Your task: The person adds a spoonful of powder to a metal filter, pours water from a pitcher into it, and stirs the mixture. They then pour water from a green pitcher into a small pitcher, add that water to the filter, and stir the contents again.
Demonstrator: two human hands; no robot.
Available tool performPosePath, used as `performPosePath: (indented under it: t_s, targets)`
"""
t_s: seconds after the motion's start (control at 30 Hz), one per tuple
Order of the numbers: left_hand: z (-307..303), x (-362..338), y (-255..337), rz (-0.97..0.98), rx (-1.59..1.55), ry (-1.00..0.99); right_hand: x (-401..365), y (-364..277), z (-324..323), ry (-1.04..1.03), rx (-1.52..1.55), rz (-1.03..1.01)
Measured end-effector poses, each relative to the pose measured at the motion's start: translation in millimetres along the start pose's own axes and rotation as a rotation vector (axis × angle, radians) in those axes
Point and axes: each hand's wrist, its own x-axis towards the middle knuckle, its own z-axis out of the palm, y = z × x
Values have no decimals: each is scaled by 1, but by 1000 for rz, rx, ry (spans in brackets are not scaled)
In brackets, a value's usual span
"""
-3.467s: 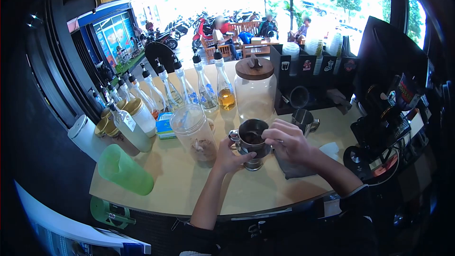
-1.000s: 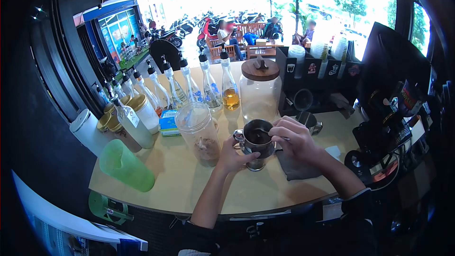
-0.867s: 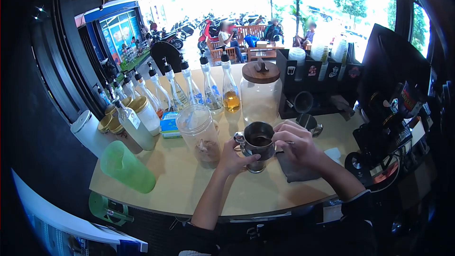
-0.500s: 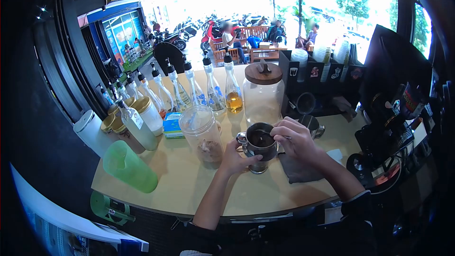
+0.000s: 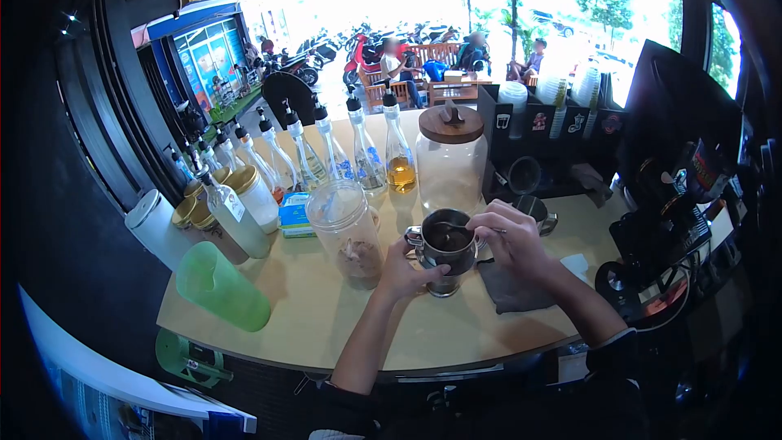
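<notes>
Right now the left hand (image 5: 405, 271) is wrapped around the near side of a metal cup (image 5: 445, 251), which stands upright on the surface (image 5: 326, 318) just in front of the person, between a plastic jar (image 5: 349, 232) and a grey cloth (image 5: 509, 287). That grip looks meant to brace the cup so it neither slides nor tips. The right hand (image 5: 513, 238) is pinched shut on the thin handle of a spoon (image 5: 471, 230), held from above at the cup's rim, with the bowl end inside over something dark; holding it by the far end leaves the fingers clear of the cup. The cloth lies flat beneath the right wrist, probably close by to catch drips. The plastic jar, with brown powder at its bottom, stands just left of the cup, within easy reach. A big glass jar (image 5: 451, 163) with a wooden lid and a row of pump bottles (image 5: 363, 151) stand further back, out of the way of the hands. A green cup (image 5: 220, 287) lies on its side near the left edge
</notes>
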Motion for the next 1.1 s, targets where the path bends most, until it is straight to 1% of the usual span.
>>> performPosePath:
  t_s: [0.13,0.23,0.33,0.4,0.43,0.5,0.53,0.6,0.67,0.73,0.83,0.9,0.97,1.0,1.03,1.1]
  targets:
    - [0,0,6,4,-7,16,-2,-2,0,11,40,-62]
    - [0,-2,1,6,-7,19,-1,-1,-2,18,-2,-48]
    - [2,0,6,6,-22,20,-2,-1,-1,-12,30,-21]
    - [2,-2,7,11,-28,27,-3,1,-1,54,59,-38]
    - [1,-3,6,-17,-9,28,-3,1,0,54,60,-37]
    - [1,-2,3,-41,9,26,-2,0,0,7,1,26]
    - [2,-1,0,-9,-18,19,-2,-1,-1,9,-1,25]
    - [1,1,-1,25,-45,15,-3,-2,-1,26,19,-70]
    - [1,-1,-2,26,12,31,-1,0,-1,23,-2,-57]
    - [1,-2,1,10,-2,30,-3,0,-2,23,-28,-41]
    - [2,-2,9,-8,-5,39,-4,1,-4,-9,-32,-84]
    - [2,-3,9,-21,1,51,-2,-1,-7,22,-44,-127]
    - [-1,-1,4,-73,23,-19,-3,1,-5,-3,-50,-90]
    - [-1,-1,1,-71,24,-24,-3,2,-4,-26,-59,-58]
    - [-2,0,-3,-46,11,-33,-4,2,-3,-18,-48,-123]
    - [-2,1,-4,-20,-1,-35,-3,-2,-6,-6,-53,-132]
